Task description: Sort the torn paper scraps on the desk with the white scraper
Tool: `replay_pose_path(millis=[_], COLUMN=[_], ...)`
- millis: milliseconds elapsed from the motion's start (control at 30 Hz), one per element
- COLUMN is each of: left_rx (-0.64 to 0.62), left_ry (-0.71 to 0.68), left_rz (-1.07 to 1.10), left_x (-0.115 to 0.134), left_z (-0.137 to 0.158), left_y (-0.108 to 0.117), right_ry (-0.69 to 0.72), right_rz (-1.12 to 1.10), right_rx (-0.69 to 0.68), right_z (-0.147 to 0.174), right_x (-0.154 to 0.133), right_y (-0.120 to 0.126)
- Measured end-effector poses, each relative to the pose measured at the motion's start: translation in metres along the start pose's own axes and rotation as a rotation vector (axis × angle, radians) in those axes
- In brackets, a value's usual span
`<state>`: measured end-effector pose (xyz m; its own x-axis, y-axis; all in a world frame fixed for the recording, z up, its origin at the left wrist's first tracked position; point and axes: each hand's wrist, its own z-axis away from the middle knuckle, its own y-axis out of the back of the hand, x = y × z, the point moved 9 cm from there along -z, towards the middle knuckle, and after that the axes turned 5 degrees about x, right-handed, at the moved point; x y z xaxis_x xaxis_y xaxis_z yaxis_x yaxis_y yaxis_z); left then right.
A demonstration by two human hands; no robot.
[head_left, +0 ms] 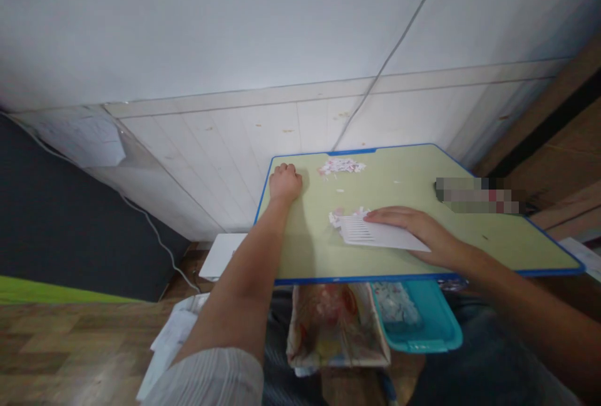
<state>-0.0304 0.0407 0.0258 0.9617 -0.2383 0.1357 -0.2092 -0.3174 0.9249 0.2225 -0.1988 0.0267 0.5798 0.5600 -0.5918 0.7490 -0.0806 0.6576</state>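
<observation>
My left hand (pixel 285 182) lies on the tabletop near its far left corner, its fingers curled under; whether anything is inside them is hidden. In my right hand (pixel 413 224) is a thin white sheet with a row of slots (pixel 375 236) at its left end, held tilted above the near half of the table. A small heap of white and pinkish paper scraps (pixel 335 218) lies right by the slotted end, partly covered by it. Farther back sits a second heap of similar scraps (pixel 345 166).
The pale green table (pixel 305 249) has a blue rim. A blurred-out object (pixel 479 196) lies at its right edge. Below the front edge are a lined bin (pixel 338 324) and a turquoise tub (pixel 434 324) with shredded bits. A wall stands behind.
</observation>
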Motion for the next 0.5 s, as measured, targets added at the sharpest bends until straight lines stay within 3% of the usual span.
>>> replay_pose_path(millis=[167, 367, 500], left_rx=[-0.002, 0.008, 0.027], left_ry=[0.004, 0.001, -0.012], left_rz=[0.003, 0.01, 0.051], left_x=[0.001, -0.004, -0.009], left_z=[0.0, -0.002, -0.006], left_y=[0.002, -0.001, -0.005], right_ry=[-0.365, -0.657, -0.816], right_rz=[0.049, -0.326, -0.335], right_rx=[0.262, 0.087, 0.24], right_z=[-0.004, -0.027, -0.019], right_x=[0.014, 0.042, 0.07], right_y=[0.033, -0.011, 0.009])
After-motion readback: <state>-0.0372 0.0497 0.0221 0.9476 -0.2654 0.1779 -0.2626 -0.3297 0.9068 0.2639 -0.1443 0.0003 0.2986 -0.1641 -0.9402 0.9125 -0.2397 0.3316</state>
